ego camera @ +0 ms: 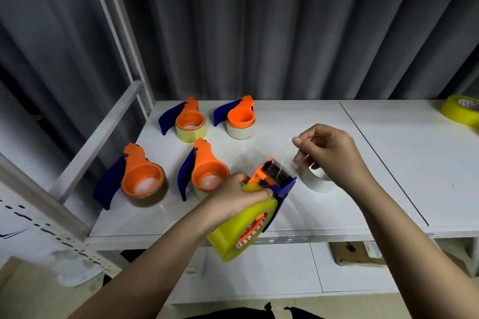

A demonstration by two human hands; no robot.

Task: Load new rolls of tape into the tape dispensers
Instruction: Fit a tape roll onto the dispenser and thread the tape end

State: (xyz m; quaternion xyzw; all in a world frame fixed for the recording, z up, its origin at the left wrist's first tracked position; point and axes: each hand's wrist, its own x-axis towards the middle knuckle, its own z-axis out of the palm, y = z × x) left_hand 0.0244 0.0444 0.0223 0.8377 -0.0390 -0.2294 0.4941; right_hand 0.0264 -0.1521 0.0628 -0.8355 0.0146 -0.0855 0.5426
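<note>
My left hand grips an orange and blue tape dispenser loaded with a yellow tape roll, held over the table's front edge. A clear strip of tape runs from the dispenser's cutter end up to my right hand, which pinches its free end between thumb and fingers. Under my right hand an empty white cardboard core lies on the white table.
Several loaded orange and blue dispensers lie on the table's left half, among them one at the front left, one beside my left hand and one at the back. A spare yellow roll sits far right. Shelf rails border the left.
</note>
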